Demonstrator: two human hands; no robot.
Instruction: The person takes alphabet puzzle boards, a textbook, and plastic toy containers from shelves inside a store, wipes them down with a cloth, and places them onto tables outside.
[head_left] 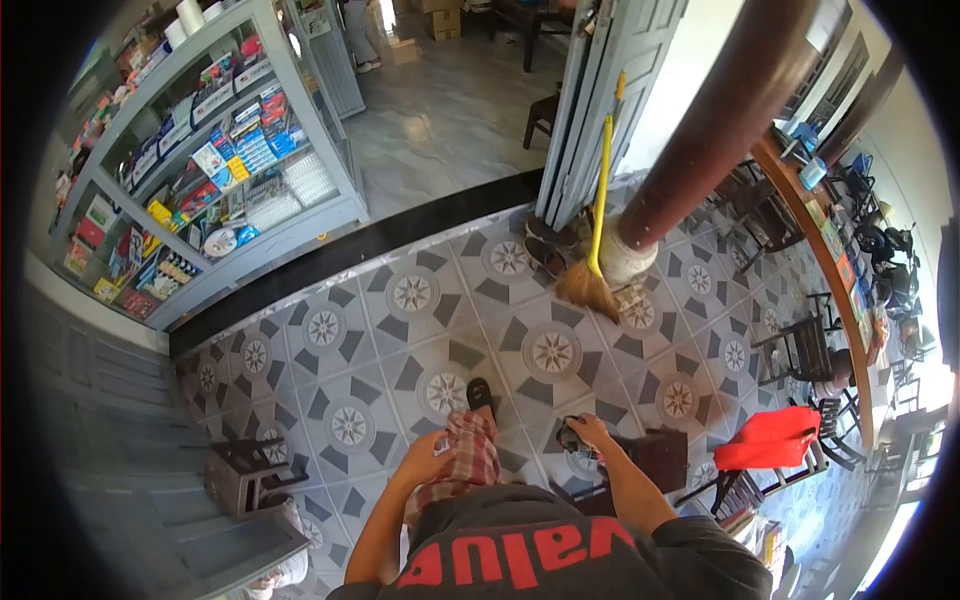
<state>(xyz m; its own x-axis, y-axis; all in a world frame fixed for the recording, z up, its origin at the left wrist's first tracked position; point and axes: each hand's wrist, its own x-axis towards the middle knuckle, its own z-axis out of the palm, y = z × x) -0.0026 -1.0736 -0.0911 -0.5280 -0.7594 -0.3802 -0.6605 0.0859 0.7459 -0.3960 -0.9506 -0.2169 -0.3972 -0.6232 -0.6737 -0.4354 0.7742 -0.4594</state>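
A glass display cabinet (310,112) (grey-framed) and a round reddish-brown pillar (715,130) flank star-patterned floor tiles (415,340).

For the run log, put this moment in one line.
left hand: by plaid shorts, contact unclear | right hand: holding dark object, identity unclear | broom: bristles down, beside column

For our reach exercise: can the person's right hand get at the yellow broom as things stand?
Probably not: the right hand holds a dark object, and the broom stands ahead across tiled floor. Nothing seems to block the way, so stepping forward might do it.
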